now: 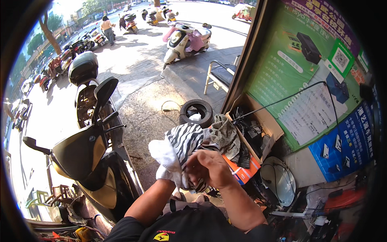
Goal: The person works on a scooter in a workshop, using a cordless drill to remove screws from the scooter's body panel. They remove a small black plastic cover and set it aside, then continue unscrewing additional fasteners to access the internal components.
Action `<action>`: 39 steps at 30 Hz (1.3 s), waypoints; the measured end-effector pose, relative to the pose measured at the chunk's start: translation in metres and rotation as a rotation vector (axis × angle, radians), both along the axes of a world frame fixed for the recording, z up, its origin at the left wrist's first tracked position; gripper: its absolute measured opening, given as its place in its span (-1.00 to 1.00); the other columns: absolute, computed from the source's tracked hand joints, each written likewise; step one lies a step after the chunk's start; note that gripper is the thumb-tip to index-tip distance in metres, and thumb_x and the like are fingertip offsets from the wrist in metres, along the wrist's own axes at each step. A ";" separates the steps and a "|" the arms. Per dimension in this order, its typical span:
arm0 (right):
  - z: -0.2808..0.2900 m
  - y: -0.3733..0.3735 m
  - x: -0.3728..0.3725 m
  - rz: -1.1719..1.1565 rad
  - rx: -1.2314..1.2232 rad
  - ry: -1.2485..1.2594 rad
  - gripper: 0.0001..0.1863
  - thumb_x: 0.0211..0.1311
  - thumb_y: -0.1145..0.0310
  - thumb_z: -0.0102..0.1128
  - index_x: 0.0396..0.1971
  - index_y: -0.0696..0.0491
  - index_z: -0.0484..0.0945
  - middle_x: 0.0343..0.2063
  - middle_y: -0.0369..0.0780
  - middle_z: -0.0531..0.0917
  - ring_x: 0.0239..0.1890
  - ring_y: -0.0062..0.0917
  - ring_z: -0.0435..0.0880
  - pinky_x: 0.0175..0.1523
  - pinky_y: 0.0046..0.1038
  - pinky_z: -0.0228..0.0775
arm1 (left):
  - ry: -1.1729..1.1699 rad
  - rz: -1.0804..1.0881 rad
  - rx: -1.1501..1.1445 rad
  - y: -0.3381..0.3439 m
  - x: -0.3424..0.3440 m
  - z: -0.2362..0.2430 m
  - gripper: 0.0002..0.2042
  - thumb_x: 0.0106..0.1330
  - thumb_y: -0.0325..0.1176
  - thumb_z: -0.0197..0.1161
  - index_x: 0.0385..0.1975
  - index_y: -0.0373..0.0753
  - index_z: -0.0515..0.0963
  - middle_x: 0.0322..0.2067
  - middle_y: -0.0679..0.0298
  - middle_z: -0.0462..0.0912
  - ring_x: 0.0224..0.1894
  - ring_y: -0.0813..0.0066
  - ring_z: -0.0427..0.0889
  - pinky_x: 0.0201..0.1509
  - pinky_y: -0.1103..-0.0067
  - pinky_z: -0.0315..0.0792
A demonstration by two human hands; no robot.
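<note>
My left hand (164, 153) is inside a white cloth glove whose cuff ends at the wrist; its fingers cannot be made out. Close beside the glove, my bare right hand (209, 166) has its thumb raised apart from its bent fingers, which are somewhat blurred. Nothing shows clearly in that hand. A black-and-white zebra-striped cloth (186, 136) lies just beyond and partly behind both hands. To its right, a grey-green rag (225, 137) is draped beside an open cardboard box (269, 121) of dark cables and parts.
A black-and-gold scooter (76, 151) stands close on my left. Ahead sits a black tyre (206, 108) with a thin cable near it. On the right are an orange box (245, 171), a pale rounded shell (278, 181) and a green poster (282, 76). Farther out stands a parked scooter (177, 44).
</note>
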State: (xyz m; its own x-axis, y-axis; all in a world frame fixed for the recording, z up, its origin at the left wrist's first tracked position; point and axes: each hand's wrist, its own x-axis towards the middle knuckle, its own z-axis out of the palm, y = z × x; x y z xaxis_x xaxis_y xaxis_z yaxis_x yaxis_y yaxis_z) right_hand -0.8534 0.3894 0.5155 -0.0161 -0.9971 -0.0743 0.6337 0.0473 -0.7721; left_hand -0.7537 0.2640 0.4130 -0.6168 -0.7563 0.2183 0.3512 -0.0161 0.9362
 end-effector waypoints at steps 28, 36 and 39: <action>-0.115 0.083 -0.054 -0.936 0.082 1.108 -0.41 -0.08 0.31 0.34 0.03 0.17 0.43 -0.04 0.02 0.51 -0.01 -0.03 0.50 0.11 -0.20 0.37 | -0.162 -0.587 -0.095 0.097 -0.063 -0.014 -0.52 0.32 -0.30 0.18 0.22 -0.24 0.28 0.14 0.10 0.41 0.15 0.15 0.42 0.22 0.40 0.32; -0.134 0.121 -0.166 -1.139 0.237 1.046 -0.75 0.02 0.45 0.21 -0.27 0.24 0.53 -0.32 0.02 0.64 -0.26 -0.15 0.65 -0.14 -0.31 0.48 | -0.561 -0.497 0.394 0.104 -0.026 -0.025 -0.63 0.38 -0.23 0.10 0.06 -0.34 0.48 -0.02 0.17 0.56 -0.04 0.40 0.56 -0.05 0.47 0.50; -0.120 0.126 -0.229 -1.247 0.355 1.114 -0.73 0.06 0.40 0.20 -0.27 0.24 0.54 -0.28 0.07 0.64 -0.21 -0.12 0.64 -0.09 -0.28 0.46 | -0.635 -0.296 0.416 0.099 -0.005 -0.032 -0.70 0.38 -0.29 0.11 -0.01 -0.33 0.52 -0.07 0.18 0.59 -0.14 0.46 0.59 -0.11 0.52 0.52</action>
